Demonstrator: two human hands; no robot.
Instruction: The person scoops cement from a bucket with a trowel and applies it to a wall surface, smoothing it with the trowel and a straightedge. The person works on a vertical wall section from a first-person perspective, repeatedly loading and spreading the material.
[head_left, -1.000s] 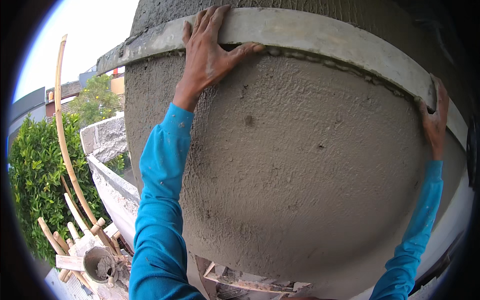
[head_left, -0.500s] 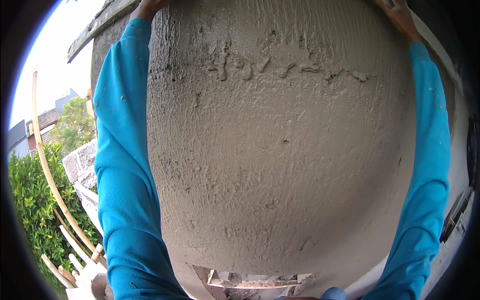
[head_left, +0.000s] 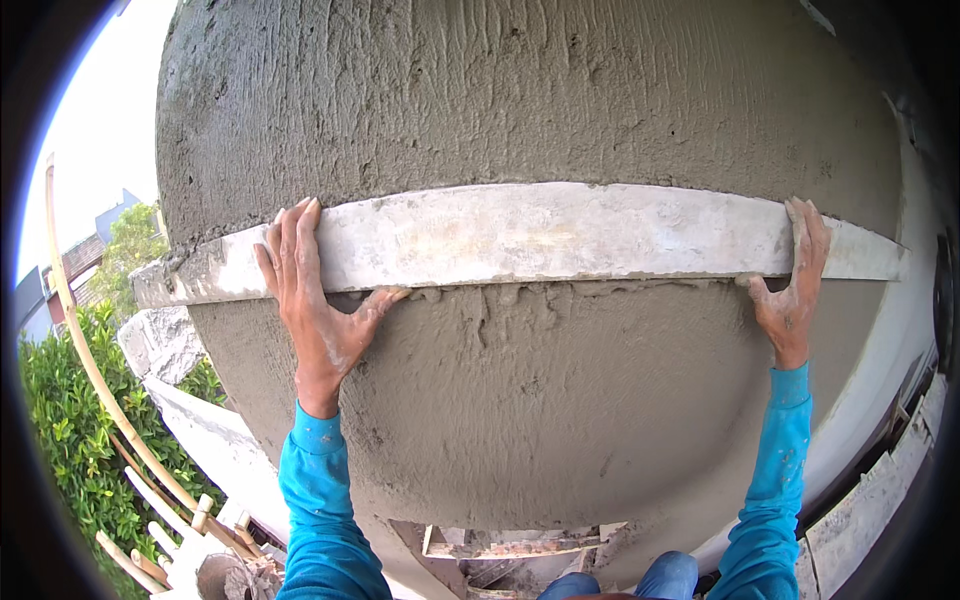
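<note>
A long, pale, mortar-smeared straightedge (head_left: pixel 560 235) lies level across a wall of wet grey plaster (head_left: pixel 540 400). My left hand (head_left: pixel 325 315) grips it near its left end, fingers over the face and thumb at the lower edge. Toward the other end, my right hand (head_left: pixel 797 285) clasps it the same way. Both arms reach up in blue sleeves spotted with mortar. Along the board's lower edge hangs a ragged ridge of pushed-up mortar (head_left: pixel 490 305). Above the board the plaster shows vertical drag marks; below, it looks rough and pitted.
Low in front, a framed opening (head_left: pixel 515 548) shows beneath the plaster, above my knees (head_left: pixel 665 577). Bamboo poles (head_left: pixel 100 350), rubble and a green hedge (head_left: pixel 75 410) stand at left. A pale wall edge (head_left: pixel 880 370) and boards (head_left: pixel 865 510) run along the right.
Both hands have come down from the top edge of the view, bringing the straightedge down the wall. The mortar ridge now sits lower, under the board.
</note>
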